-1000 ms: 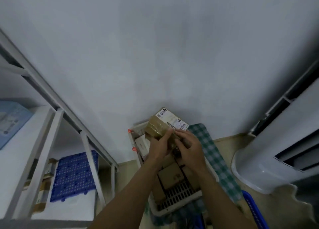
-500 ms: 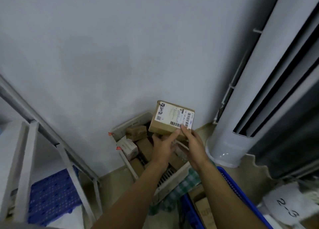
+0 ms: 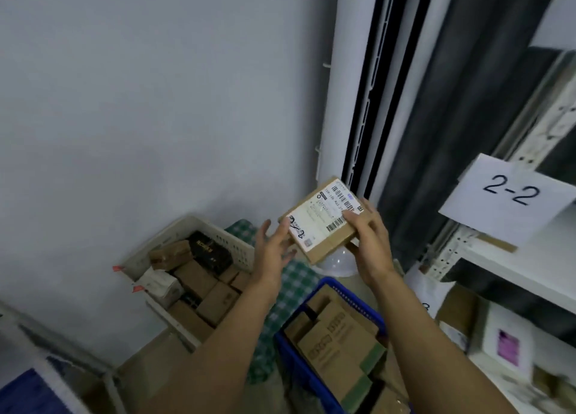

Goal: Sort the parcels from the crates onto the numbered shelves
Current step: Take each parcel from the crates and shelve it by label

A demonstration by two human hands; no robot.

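Right hand (image 3: 371, 245): gripped the box's right end, thumb on the label, fingers round the far edge.
Left hand (image 3: 272, 251): open and spread, fingertips at the box's left corner.
Box (image 3: 318, 226): in the air above the crates, label up.
Handling: probably light and stiff; best held by opposite edges.
Around: white crate (image 3: 199, 226), blue crate (image 3: 296, 360), shelf sign (image 3: 508, 195) reading 2-2.

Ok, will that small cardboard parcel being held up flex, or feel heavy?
The parcel probably stays stiff: its edges look square. Likely light, since the right hand holds it by one end. Its flat faces shouldn't roll.
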